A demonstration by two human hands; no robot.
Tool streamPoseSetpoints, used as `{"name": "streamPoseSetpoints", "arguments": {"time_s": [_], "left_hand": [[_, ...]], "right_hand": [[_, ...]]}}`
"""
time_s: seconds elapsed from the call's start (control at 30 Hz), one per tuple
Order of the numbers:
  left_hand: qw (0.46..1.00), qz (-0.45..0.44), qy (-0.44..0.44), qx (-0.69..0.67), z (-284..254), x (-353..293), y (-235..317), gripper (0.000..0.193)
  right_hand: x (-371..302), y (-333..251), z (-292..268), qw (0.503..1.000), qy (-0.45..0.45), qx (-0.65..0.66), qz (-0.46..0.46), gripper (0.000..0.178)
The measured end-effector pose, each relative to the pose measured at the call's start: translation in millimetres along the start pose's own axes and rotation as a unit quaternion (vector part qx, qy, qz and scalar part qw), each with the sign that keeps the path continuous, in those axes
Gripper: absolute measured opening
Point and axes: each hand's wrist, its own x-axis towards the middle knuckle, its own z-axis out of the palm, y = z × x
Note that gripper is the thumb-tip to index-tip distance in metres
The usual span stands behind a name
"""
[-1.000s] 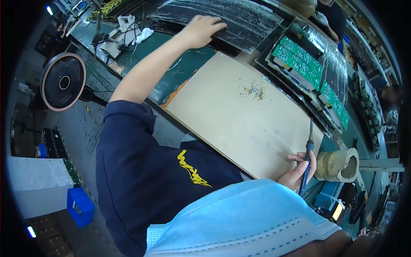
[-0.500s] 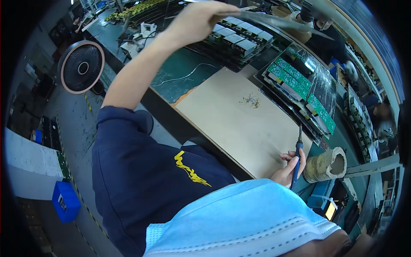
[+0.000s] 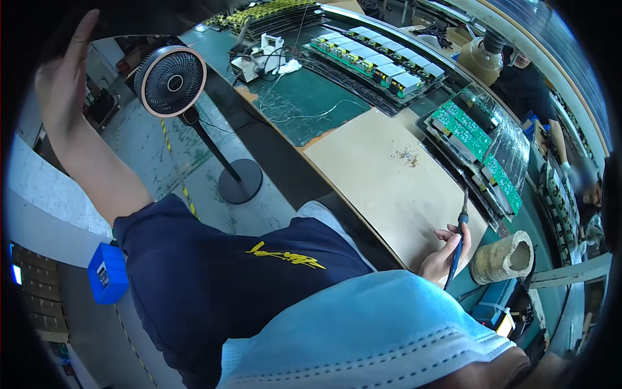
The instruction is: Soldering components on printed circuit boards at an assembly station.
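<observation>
My left hand point(image 3: 63, 91) is raised at the far upper left, its arm stretched out. It grips a dark flat panel point(image 3: 149, 18) that runs along the top edge of the view; much of the panel is lost in shadow and beyond the rim. At the right end of a tan work board point(image 3: 382, 188), my right hand point(image 3: 444, 254) is closed around a blue-handled soldering iron point(image 3: 462, 223), held like a pen with its tip pointing away from me. Small brown debris point(image 3: 407, 157) lies scattered on the board.
Green circuit boards point(image 3: 463, 129) lie beyond the work board, and rows of white-topped modules point(image 3: 376, 58) farther back. A round holder point(image 3: 499, 258) stands right of my hand. A pedestal fan point(image 3: 173, 83) and blue bin point(image 3: 108, 273) are at left. Another person point(image 3: 534, 84) works across the bench.
My left hand has swung from above the bench to the far left, carrying the panel with it. The right hand keeps its hold on the soldering iron over the board.
</observation>
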Motion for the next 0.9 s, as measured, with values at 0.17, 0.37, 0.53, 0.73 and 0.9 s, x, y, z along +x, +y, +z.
{"name": "streamPoseSetpoints", "arguments": {"time_s": [0.17, 0.37, 0.53, 0.73, 0.9], "left_hand": [[0.997, 0.031, -0.001, 0.069, -54.2, 46.8, -31.9, 0.032], [0.815, 0.311, -0.051, 0.486, -92.0, 145.8, -143.2, 0.034], [0.847, 0.294, -0.097, 0.432, -74.0, 199.3, -251.8, 0.031], [0.948, 0.065, -0.071, 0.304, -41.4, 259.6, -381.2, 0.028], [0.893, 0.163, -0.073, 0.413, 3.5, 293.0, -486.5, 0.048]], "right_hand": [[-0.7, 1.9, 5.7, 0.999, -0.028, -0.036, -0.024, 0.035], [-1.6, 1.5, 12.0, 0.983, -0.105, -0.133, -0.070, 0.033], [-2.1, 4.7, 14.7, 0.982, -0.056, -0.178, -0.039, 0.035], [-1.7, 8.1, 15.6, 0.968, -0.043, -0.240, -0.058, 0.034], [-2.2, 7.5, 14.9, 0.955, -0.058, -0.288, -0.031, 0.034]]}}
